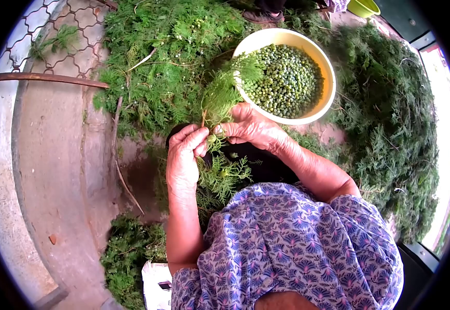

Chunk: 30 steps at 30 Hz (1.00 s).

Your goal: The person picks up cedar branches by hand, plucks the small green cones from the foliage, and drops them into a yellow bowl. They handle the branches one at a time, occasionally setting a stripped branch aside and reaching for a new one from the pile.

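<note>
My left hand [186,155] pinches the stem of a green conifer sprig [220,98], whose feathery top leans toward the basin. Close beside it, my right hand [248,125] has its thumb and fingertips closed at a small green cone [212,139] on the same sprig. Lower leafy twigs [225,173] hang over my lap below the hands. Just past my right hand stands a yellow basin [330,77], holding a heap of small round green cones [287,77]. Part of the basin's left rim is hidden behind the sprig.
Cut conifer branches [152,41] are piled ahead and left, with another large heap [385,129] at right. A smaller pile [127,253] lies near a white bag [155,284]. A metal grille [70,46] is at upper left. Someone's shoe [264,17] shows at the top.
</note>
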### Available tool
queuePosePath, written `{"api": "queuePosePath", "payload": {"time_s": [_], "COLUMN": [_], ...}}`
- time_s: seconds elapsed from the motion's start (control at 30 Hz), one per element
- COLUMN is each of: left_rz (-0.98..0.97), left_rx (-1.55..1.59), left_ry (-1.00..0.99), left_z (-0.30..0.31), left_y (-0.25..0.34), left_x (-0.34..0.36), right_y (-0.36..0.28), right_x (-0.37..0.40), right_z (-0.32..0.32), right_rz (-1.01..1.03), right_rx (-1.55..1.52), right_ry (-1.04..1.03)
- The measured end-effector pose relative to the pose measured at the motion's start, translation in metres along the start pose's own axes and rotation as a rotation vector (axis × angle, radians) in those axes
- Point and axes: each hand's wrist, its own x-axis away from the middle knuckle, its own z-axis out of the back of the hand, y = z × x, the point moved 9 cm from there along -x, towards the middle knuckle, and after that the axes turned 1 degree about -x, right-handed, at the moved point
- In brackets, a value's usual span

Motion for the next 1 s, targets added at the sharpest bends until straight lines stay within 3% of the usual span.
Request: {"api": "queuePosePath", "payload": {"time_s": [0.03,0.1,0.2,0.27,0.33,0.37,0.47,0.6,0.77,1.0], "left_rz": [-0.002,-0.103,-0.236,-0.305,-0.313,-0.367,-0.402,-0.504,-0.530,-0.573], "left_rx": [-0.001,-0.023,-0.018,-0.042,-0.024,0.004,0.003,-0.077,-0.252,-0.445], "left_ry": [0.002,0.069,0.133,0.232,0.320,0.277,0.322,0.286,0.372,0.344], "left_z": [0.000,0.007,0.024,0.042,0.049,0.046,0.038,0.020,0.005,0.000], "left_y": [0.000,0.009,0.027,0.043,0.050,0.054,0.063,0.071,0.070,0.068], "left_x": [0.000,0.001,0.003,0.013,0.010,0.010,0.008,0.012,0.020,0.018], "right_y": [-0.005,-0.020,-0.026,-0.016,-0.020,-0.018,-0.031,-0.041,-0.019,-0.019], "right_x": [0.002,0.006,0.015,0.012,0.010,0.004,-0.001,-0.008,-0.013,-0.013], "right_z": [0.000,0.002,0.014,0.041,0.048,0.049,0.019,-0.023,-0.039,-0.039], "right_rz": [0.001,0.008,-0.031,0.009,0.075,0.112,0.129,0.081,-0.036,0.064], "right_rx": [0.000,0.432,0.507,0.006,-0.254,-0.389,-0.424,-0.275,-0.350,-0.285], "right_ry": [-0.003,0.044,0.194,0.281,0.289,0.193,0.065,0.065,0.119,0.150]}}
